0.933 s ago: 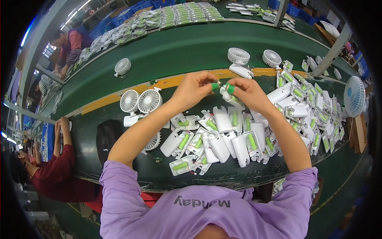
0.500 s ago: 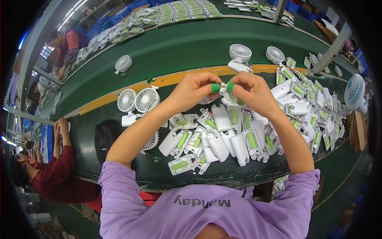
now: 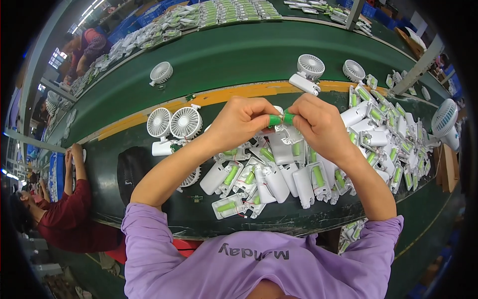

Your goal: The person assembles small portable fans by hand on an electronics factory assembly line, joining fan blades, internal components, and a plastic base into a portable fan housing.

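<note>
My left hand [image 3: 243, 122] and my right hand [image 3: 321, 124] meet above the bench, their thumbs and fingers pinched on a white plastic fan-handle shell [image 3: 290, 135]. Green covers wrap some of the fingertips. Whatever small detail lies between those tips is mostly hidden. Beneath my hands lies a heap of white handle shells [image 3: 273, 184], many with a green battery cell [image 3: 317, 175] and thin wires showing. Left of my left forearm are two white fans [image 3: 186, 123] side by side; another fan [image 3: 191, 177] is partly covered by that forearm.
A green conveyor belt [image 3: 229, 60] with a yellow edge carries several white fans [image 3: 311, 66]. More shells [image 3: 378, 139] are piled right, near a standing fan [image 3: 444, 119]. A black cloth item [image 3: 132, 169] and small circuit board [image 3: 196, 198] lie left. A co-worker in dark red [image 3: 67, 219] sits left.
The fans on the belt have shifted a little to the right. My hands keep their pinch on the shell, which is turned slightly; the right hand sits a touch lower.
</note>
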{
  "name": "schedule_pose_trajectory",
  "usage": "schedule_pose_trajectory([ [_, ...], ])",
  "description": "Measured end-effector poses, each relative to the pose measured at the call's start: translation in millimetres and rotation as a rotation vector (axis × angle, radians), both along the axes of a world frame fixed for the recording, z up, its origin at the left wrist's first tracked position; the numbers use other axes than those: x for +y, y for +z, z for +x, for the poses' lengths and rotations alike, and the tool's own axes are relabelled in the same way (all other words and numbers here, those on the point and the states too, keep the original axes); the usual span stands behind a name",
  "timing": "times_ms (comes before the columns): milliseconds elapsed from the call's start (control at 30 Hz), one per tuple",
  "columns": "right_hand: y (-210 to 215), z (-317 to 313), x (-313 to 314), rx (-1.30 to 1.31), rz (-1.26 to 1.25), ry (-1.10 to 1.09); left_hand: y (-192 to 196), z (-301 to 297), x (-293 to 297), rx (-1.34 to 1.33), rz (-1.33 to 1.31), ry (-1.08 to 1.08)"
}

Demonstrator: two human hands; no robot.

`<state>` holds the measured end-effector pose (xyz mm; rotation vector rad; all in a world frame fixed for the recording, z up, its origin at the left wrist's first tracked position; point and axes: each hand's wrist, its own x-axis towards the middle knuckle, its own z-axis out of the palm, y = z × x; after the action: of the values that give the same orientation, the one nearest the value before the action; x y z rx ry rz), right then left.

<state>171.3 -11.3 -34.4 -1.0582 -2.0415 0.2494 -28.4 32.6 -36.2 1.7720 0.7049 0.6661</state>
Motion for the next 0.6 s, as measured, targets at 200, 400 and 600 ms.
schedule_pose_trajectory([
  [200, 1.1, -0.8, 32.1, -0.081, 0.02, -0.052, -0.9, -0.9, 23.4, -0.072, -0.051, 0.106],
  [400, 2.0, 32.2, 127.5, 0.527, -0.748, -0.158, -40.3, -46.9, 104.9, 0.227, 0.489, 0.435],
  [600, -21.0, 51.8, 182.3, 0.944, -0.593, -0.234, -79.0, -167.2, 166.0, 0.77, 0.639, 0.822],
])
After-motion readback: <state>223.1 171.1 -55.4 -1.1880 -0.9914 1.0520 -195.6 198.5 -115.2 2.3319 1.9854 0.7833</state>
